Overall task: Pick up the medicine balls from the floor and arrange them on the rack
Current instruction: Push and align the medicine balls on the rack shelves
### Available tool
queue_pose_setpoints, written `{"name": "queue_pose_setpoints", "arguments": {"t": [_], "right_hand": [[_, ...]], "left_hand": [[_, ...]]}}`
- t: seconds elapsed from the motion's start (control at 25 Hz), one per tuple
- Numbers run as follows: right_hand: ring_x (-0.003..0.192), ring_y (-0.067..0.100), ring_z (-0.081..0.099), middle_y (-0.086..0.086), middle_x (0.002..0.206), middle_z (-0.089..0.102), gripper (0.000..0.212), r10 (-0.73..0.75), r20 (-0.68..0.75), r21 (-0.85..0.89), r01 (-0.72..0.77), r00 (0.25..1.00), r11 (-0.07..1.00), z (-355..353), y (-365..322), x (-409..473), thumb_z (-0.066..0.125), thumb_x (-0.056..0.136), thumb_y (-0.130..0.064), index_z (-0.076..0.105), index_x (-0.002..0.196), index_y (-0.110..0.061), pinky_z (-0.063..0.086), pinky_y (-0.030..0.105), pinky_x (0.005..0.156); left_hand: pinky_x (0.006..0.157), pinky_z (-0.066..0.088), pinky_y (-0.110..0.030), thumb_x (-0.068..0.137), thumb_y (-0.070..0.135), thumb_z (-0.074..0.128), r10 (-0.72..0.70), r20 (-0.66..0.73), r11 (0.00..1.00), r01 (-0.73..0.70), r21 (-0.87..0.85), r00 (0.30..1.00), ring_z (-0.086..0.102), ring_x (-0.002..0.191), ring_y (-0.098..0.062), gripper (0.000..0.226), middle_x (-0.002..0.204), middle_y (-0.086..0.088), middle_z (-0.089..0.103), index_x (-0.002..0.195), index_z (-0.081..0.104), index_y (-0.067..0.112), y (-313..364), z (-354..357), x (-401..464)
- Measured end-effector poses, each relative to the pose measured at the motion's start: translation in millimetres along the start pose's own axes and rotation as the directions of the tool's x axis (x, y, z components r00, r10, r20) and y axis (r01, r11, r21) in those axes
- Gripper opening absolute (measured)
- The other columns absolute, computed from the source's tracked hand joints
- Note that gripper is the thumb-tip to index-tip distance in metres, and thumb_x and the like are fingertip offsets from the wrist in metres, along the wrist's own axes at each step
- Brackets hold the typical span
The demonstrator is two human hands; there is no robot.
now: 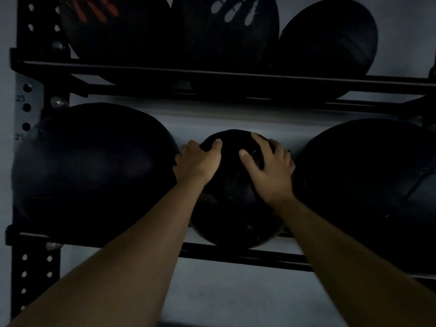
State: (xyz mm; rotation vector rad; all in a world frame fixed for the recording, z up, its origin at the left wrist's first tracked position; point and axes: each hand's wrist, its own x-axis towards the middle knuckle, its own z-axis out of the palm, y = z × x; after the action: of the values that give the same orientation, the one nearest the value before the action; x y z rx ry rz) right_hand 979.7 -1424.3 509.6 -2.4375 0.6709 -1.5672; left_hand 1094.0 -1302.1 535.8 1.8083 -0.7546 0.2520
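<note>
A small black medicine ball [236, 208] rests on the lower shelf rails of the black rack [236, 254], in the gap between two larger balls. My left hand [198, 162] grips its upper left side, thumb on top. My right hand [269, 166] is spread over its upper right side. A large black ball [92, 171] sits to the left and another large black ball [368, 185] to the right. The scene is dim, so surface details are hard to read.
The upper shelf [236, 79] carries three dark balls: one with orange markings [113, 27], one with white markings [226, 31], one plain [330, 41]. A perforated upright [35, 279] stands at the left. A grey wall lies behind.
</note>
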Motion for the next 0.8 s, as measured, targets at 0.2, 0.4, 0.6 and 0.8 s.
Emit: {"name": "queue_pose_setpoints", "arguments": {"t": [0.2,0.4,0.6,0.8], "right_hand": [[0.148,0.025,0.032,0.002,0.157,0.041,0.057,-0.154,0.279,0.032,0.151,0.948,0.988,-33,22,41,0.036,0.102,-0.061,0.037,0.155,-0.042,0.025,0.041,0.123],[0.155,0.027,0.018,-0.001,0.169,0.023,0.069,0.01,-0.055,0.083,-0.006,0.998,0.997,-7,10,-47,0.025,0.093,-0.078,0.023,0.156,-0.049,0.018,0.055,0.125],[0.157,0.027,0.014,-0.002,0.171,0.019,0.074,0.026,-0.073,0.048,-0.022,0.997,0.999,-3,6,-52,0.025,0.091,-0.077,0.021,0.158,-0.047,0.015,0.06,0.124],[0.149,0.035,0.029,0.002,0.164,0.034,0.066,0.031,0.132,0.001,-0.031,0.991,1.0,-18,6,21,0.029,0.093,-0.075,0.031,0.154,-0.049,0.025,0.056,0.12]], "left_hand": [[0.113,0.04,-0.053,0.09,0.074,0.046,0.049,-0.105,0.994,-0.038,0.104,0.993,0.044,0.136,-0.039,0.083,0.149,-0.015,0.045,0.142,0.046,0.01,-19,-6,-38],[0.125,0.025,-0.046,0.082,0.076,0.062,0.291,0.211,0.942,-0.241,-0.233,0.933,0.022,0.156,-0.02,0.09,0.169,0.005,0.023,0.157,0.03,0.04,-25,-32,-6],[0.125,0.03,-0.052,0.072,0.089,0.051,0.382,0.132,0.922,-0.37,-0.11,0.915,0.03,0.154,-0.02,0.097,0.166,0.008,0.033,0.157,0.03,0.046,-35,-7,-1],[0.115,0.043,-0.053,0.077,0.087,0.047,0.156,0.123,0.984,-0.144,-0.102,0.98,0.052,0.138,-0.032,0.092,0.154,-0.005,0.049,0.153,0.041,0.034,-5,-3,22]]}}
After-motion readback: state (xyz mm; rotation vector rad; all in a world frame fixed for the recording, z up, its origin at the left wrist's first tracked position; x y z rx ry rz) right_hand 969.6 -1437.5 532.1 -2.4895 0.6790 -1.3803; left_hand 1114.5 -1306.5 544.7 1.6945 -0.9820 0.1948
